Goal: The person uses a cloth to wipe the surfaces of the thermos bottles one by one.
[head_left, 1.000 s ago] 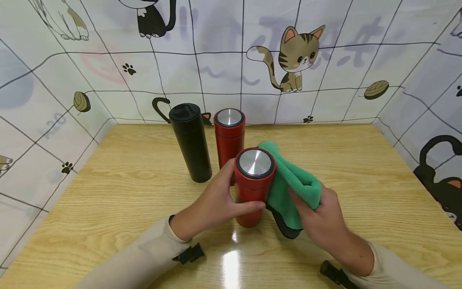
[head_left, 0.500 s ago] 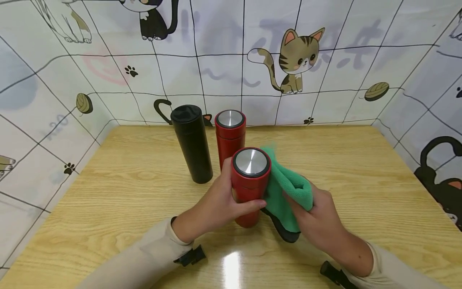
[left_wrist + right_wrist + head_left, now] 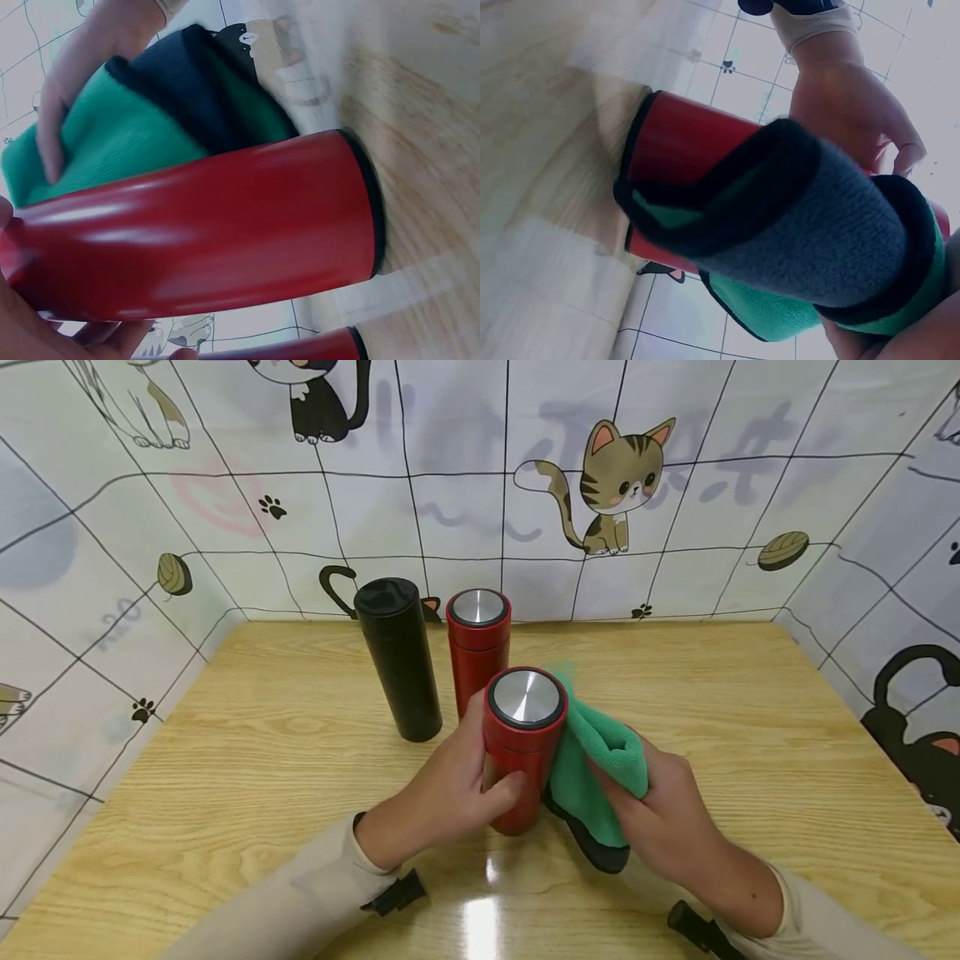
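Note:
In the head view my left hand (image 3: 446,793) grips a red thermos (image 3: 517,760) with a brushed metal lid, its thumb along the front. The thermos stands near-upright, and in the left wrist view its dark base rim (image 3: 373,206) is right at the wooden surface. My right hand (image 3: 671,822) holds a folded green cloth (image 3: 588,785) with dark edging against the thermos's right side. Seen from the right wrist, the cloth's grey underside (image 3: 832,232) covers much of the red body.
Behind the held thermos stands a second red thermos (image 3: 478,652), partly hidden by it. A black tumbler (image 3: 401,668) is to the left of that one. The wooden table (image 3: 262,777) ends at a cat-patterned backdrop (image 3: 450,510) at the back and sides.
The right hand and cloth have shifted a little left. My left thumb has drawn back leftward across the thermos front, and the thermos has moved slightly left, then right again.

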`<state>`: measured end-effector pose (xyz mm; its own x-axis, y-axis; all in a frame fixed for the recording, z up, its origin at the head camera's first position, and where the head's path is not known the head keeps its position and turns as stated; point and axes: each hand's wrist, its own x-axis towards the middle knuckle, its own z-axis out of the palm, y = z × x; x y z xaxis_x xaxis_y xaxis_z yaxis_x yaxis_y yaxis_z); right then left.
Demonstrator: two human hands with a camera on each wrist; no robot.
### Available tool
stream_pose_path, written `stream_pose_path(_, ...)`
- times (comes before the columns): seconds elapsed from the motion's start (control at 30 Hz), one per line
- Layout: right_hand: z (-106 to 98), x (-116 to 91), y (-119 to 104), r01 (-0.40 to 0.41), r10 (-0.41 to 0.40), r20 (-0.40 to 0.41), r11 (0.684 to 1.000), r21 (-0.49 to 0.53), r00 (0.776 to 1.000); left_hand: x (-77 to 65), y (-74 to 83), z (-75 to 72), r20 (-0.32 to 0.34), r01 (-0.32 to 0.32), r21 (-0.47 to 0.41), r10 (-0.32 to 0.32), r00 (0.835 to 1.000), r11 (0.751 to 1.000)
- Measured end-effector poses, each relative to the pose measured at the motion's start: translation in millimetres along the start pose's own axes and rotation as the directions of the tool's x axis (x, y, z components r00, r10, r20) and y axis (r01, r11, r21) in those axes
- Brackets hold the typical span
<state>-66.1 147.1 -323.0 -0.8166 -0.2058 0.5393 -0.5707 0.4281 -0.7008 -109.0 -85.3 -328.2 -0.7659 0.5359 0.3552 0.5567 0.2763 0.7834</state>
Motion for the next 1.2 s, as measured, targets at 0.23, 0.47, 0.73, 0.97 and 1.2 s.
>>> stream_pose_path(0.23,-1.3,-0.6,0.7,0.040,-0.037,-0.075,0.999,0.033,0.996,0.7,4.3,-3.9,0.041,0.017,0.048,-0.019,0.999,0.999)
stream_pose_path(0.47,0.3,2.2,1.6,0.019,-0.019,-0.017,1.000,0.012,1.000,0.0,7.5,-5.3,0.026,0.035,0.123,-0.039,0.999,0.992)
stream_pose_path(0.73,-0.3,-0.5,0.0,0.081,-0.074,-0.094,0.994,0.074,0.993,1.4,8.0,-4.3,-0.005,0.022,0.128,-0.022,1.000,0.992)
stream_pose_path(0.97,-0.7,1.7,1.0,-0.002,0.002,0.023,1.000,0.002,1.000,1.9,9.1,-3.8,-0.026,0.036,0.130,-0.033,0.999,0.991)
stream_pose_path(1.2,0.6,0.8,0.7,0.052,-0.052,-0.018,0.998,0.041,0.999,2.1,7.7,-3.0,-0.029,0.077,0.088,-0.075,0.997,0.993)
